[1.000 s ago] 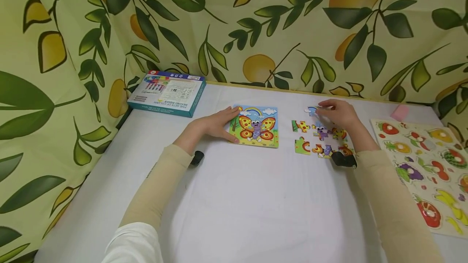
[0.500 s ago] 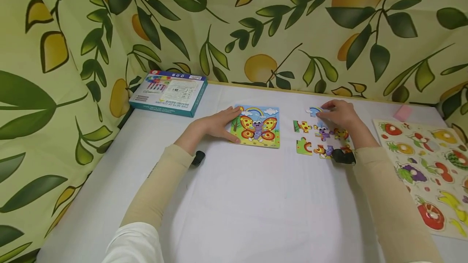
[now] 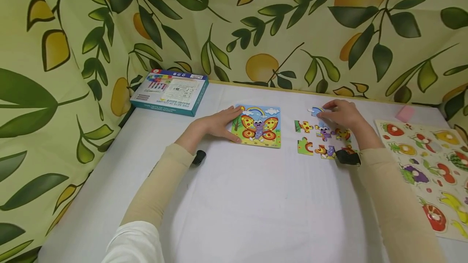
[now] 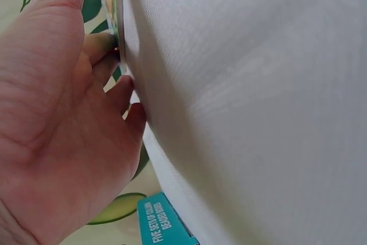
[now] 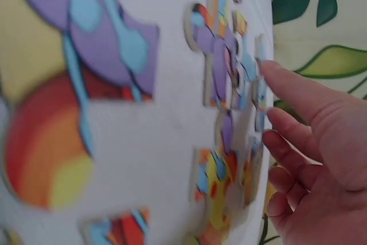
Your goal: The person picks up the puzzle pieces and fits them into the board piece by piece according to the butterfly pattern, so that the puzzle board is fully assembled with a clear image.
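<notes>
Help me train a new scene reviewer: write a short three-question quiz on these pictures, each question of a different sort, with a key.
1. True or false: the box with the teal side lies to the left of the butterfly picture.
2. Which of these does the left hand touch?
a) the fruit board
b) the butterfly picture
c) the pink block
3. In the head view, what colourful arc is printed on the puzzle piece that the right hand touches?

Key: 1. True. 2. b. 3. Part of a rainbow.
</notes>
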A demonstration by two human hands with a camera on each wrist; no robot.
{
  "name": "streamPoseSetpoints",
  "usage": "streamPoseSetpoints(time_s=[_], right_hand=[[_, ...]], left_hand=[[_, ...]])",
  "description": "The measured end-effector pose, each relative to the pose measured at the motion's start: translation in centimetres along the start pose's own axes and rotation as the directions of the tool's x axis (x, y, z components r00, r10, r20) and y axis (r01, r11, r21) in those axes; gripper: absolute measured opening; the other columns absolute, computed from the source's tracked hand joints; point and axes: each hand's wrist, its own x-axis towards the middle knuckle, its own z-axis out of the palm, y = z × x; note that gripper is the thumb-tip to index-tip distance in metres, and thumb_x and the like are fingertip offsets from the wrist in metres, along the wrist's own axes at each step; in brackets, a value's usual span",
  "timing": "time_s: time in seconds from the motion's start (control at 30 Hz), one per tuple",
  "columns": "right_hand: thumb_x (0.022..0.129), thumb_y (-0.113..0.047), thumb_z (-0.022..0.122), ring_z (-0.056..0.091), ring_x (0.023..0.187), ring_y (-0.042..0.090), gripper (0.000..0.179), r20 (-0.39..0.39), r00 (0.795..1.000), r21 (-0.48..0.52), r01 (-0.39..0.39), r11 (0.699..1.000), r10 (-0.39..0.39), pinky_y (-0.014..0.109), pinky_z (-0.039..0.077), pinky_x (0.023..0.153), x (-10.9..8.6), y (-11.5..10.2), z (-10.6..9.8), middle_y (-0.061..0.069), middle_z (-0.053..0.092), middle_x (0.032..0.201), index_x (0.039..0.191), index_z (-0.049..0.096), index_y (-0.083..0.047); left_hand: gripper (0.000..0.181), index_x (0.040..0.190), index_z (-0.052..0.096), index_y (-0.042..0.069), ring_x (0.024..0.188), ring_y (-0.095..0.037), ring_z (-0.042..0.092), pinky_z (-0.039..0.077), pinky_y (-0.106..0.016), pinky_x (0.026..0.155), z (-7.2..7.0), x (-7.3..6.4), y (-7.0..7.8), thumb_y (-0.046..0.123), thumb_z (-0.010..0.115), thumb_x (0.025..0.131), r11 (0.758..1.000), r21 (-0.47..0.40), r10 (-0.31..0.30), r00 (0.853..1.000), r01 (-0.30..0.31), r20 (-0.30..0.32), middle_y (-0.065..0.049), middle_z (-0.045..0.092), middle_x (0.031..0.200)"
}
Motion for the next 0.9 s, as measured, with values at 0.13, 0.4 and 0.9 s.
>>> streamPoseSetpoints(time_s=[0.13, 0.4, 0.9], right_hand=[[0.092, -0.04, 0.066, 0.02, 0.127, 0.053, 0.061, 0.037, 0.999, -0.041, 0.032, 0.999, -0.031, 0.068, 0.022, 0.101, 0.0, 0.4, -0.6, 0.032, 0.039, 0.137, 0.132, 0.05, 0.004], [0.093, -0.037, 0.066, 0.024, 0.13, 0.052, 0.062, 0.067, 0.997, -0.01, 0.037, 0.999, -0.036, 0.066, 0.023, 0.104, -0.1, 0.6, -0.8, 0.032, 0.038, 0.138, 0.132, 0.047, 0.007], [0.097, -0.037, 0.059, 0.048, 0.103, 0.036, 0.047, -0.097, 0.993, 0.113, 0.083, 0.99, -0.072, 0.048, 0.04, 0.087, -0.1, 0.6, 0.0, 0.023, 0.053, 0.116, 0.123, 0.051, 0.001]], left_hand=[[0.109, 0.158, 0.01, 0.019, 0.148, -0.015, -0.009, 0.004, -0.041, 0.118, -0.1, -0.1, 0.1, 0.056, 0.074, 0.079, 1.0, 0.0, -0.001, 1.0, 0.001, 0.0, 0.004, -0.001, 0.164], [0.107, 0.158, 0.011, 0.019, 0.148, -0.014, -0.009, 0.004, -0.041, 0.118, -0.1, -0.2, 0.3, 0.054, 0.074, 0.08, 1.0, 0.004, 0.0, 1.0, 0.0, 0.0, 0.005, -0.001, 0.164], [0.107, 0.158, 0.012, 0.019, 0.148, -0.015, -0.008, 0.005, -0.041, 0.118, -0.1, -0.4, 0.4, 0.054, 0.075, 0.079, 1.0, -0.005, 0.005, 1.0, -0.005, -0.014, 0.005, -0.001, 0.164]])
